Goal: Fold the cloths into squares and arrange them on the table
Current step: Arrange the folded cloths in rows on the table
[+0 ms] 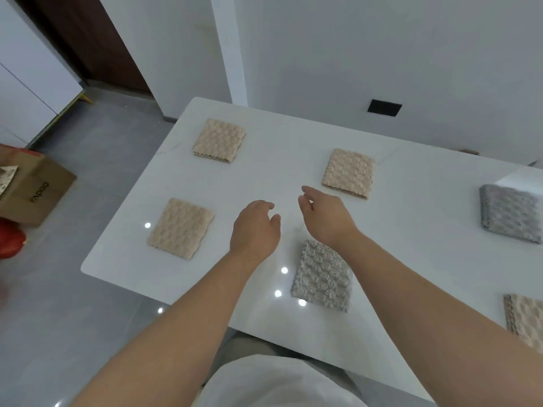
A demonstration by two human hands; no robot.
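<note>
Several folded square cloths lie spread over the white table (282, 136). Beige ones sit at the far left (219, 141), near left (180, 228) and centre back (348, 173). A grey one (323, 277) lies close to me, partly under my right forearm. Another grey cloth (509, 215) rests at the right, and a beige one (526, 318) is cut off by the right edge. My left hand (255, 227) and my right hand (324, 214) hover above the bare middle of the table, both holding nothing, fingers loosely curled and apart.
A cardboard box (35, 189) and a red object (10, 242) stand on the grey floor to the left of the table. A white wall with a black socket plate (384, 107) runs behind the table. A white box (521, 179) sits at the right edge.
</note>
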